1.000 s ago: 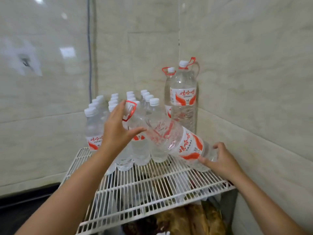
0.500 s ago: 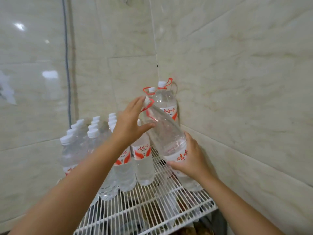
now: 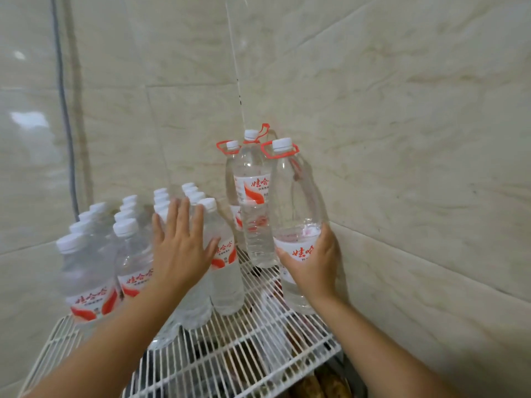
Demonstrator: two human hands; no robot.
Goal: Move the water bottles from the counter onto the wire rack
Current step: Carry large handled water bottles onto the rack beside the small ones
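Observation:
A large clear water bottle (image 3: 296, 202) with a white cap and red carry handle stands upright at the right end of the white wire rack (image 3: 230, 366), against the wall. My right hand (image 3: 313, 265) grips its lower body around the red-and-white label. My left hand (image 3: 181, 248) is spread with straight fingers in front of the small bottles (image 3: 221, 254), and whether it touches them I cannot tell. Two more large bottles (image 3: 253, 196) stand in the corner behind. Several small white-capped bottles (image 3: 86, 277) fill the rack's left side.
Tiled walls close the rack in at the back and right. A grey cable (image 3: 66, 110) runs down the left wall. Brown items (image 3: 321, 383) lie on a lower level under the rack. Bare wire shows along the rack's front strip.
The large bottle went from tilted to upright on the rack's right end. My left hand let go of its neck and moved down-left to the small bottles. My right hand kept its grip.

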